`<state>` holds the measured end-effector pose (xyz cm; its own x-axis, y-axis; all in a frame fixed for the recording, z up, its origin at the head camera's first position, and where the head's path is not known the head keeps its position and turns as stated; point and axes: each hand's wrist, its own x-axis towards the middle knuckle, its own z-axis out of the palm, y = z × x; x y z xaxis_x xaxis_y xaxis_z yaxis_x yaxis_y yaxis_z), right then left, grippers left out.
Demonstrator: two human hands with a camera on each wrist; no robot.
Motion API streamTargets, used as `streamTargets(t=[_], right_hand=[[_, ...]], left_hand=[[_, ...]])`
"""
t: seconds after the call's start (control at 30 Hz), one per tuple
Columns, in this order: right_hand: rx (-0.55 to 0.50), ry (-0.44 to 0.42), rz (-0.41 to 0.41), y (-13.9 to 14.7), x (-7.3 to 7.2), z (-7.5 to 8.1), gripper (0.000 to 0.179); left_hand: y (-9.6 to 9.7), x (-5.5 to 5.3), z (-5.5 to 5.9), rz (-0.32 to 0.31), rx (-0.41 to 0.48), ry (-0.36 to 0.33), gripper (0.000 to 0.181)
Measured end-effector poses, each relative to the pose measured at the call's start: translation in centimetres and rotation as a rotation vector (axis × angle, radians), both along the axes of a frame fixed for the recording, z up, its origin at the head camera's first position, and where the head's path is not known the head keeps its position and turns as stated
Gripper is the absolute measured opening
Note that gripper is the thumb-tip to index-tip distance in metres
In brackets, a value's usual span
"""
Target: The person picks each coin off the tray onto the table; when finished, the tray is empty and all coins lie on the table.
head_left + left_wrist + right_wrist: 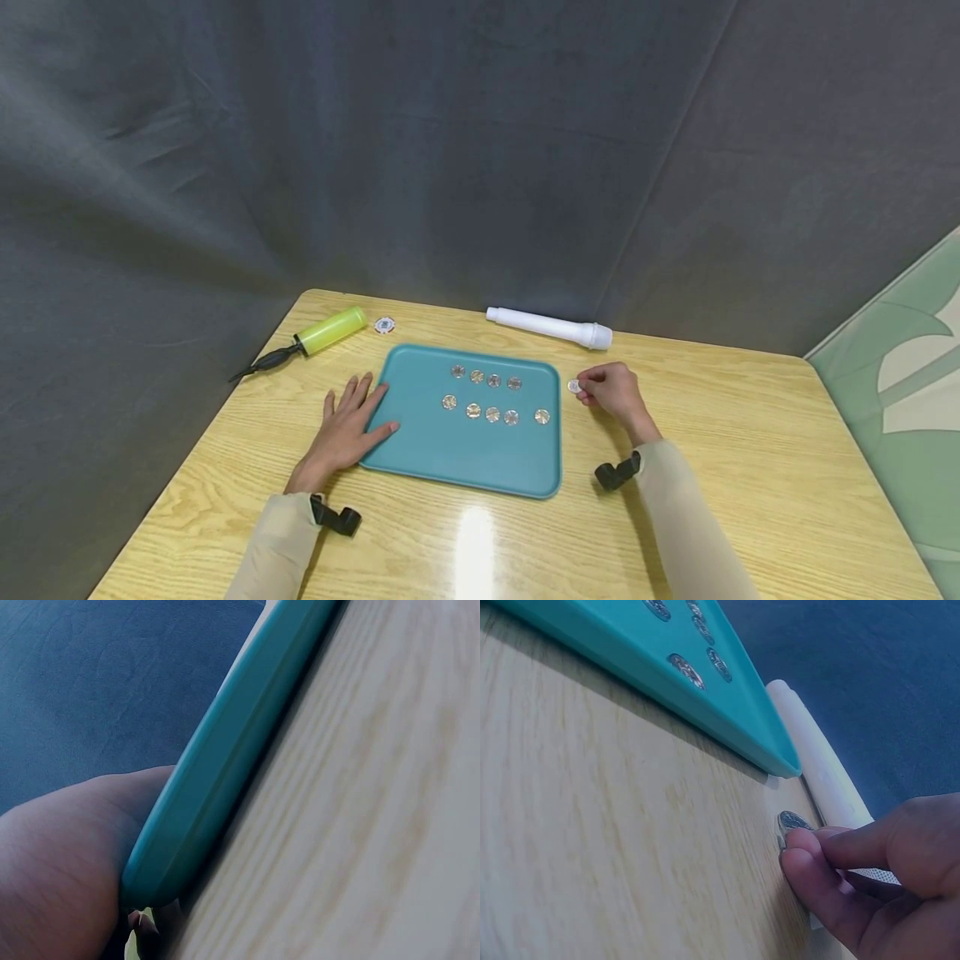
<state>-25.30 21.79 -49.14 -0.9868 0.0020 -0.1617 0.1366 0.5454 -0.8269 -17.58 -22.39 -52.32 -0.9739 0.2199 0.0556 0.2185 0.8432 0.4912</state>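
Note:
A teal tray (465, 458) lies on the wooden table, holding several shiny coins (492, 414) in two uneven rows, with one coin (542, 416) apart at the right. My left hand (343, 435) rests at the tray's left side, fingers spread, thumb over the rim; the left wrist view shows its palm edge against the tray wall (202, 765). Just beyond the tray's right edge, my right hand (613, 390) pinches a silvery coin (793, 820) between thumb and fingers, close above or touching the tabletop. Part of that coin is hidden by the fingertips.
Behind the tray lies a white tube with a wider end (547, 326). A yellow-green hand pump (330, 331) with a black nozzle and a poker chip (384, 325) lie at the back left. A dark grey curtain (465, 167) hangs behind the table (750, 433).

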Motion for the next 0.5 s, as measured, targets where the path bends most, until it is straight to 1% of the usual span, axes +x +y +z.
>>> streamTargets(t=[0.3, 0.5], right_hand=[[0.074, 0.029, -0.005, -0.39, 0.22, 0.19, 0.019], [0.125, 0.046, -0.015, -0.57, 0.22, 0.09, 0.019]], left_hand=[[0.02, -0.15, -0.23, 0.0, 0.002, 0.007, 0.075], [0.04, -0.09, -0.17, -0.001, 0.001, 0.011, 0.074]])
